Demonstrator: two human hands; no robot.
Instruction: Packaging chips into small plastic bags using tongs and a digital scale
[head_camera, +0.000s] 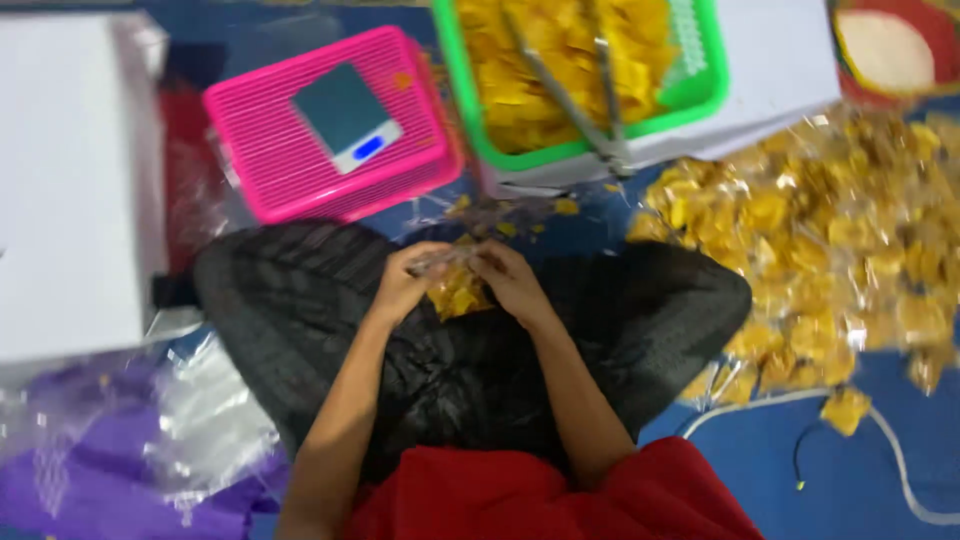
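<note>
Both my hands meet over my lap, gripping the top of a small clear bag of yellow chips (458, 290). My left hand (405, 282) pinches the bag's left top corner and my right hand (510, 280) pinches the right corner. The bag hangs between them above my black skirt (300, 300). The picture is blurred, so the bag's mouth is hard to make out.
A pink basket (270, 170) turned upside down carries a small digital scale (347, 116). A green basket (700, 95) of loose chips with metal tongs (590, 110) rests on a white box. A heap of filled chip bags (840, 250) lies right. White box (70, 180) left, empty clear bags (200, 420) lower left.
</note>
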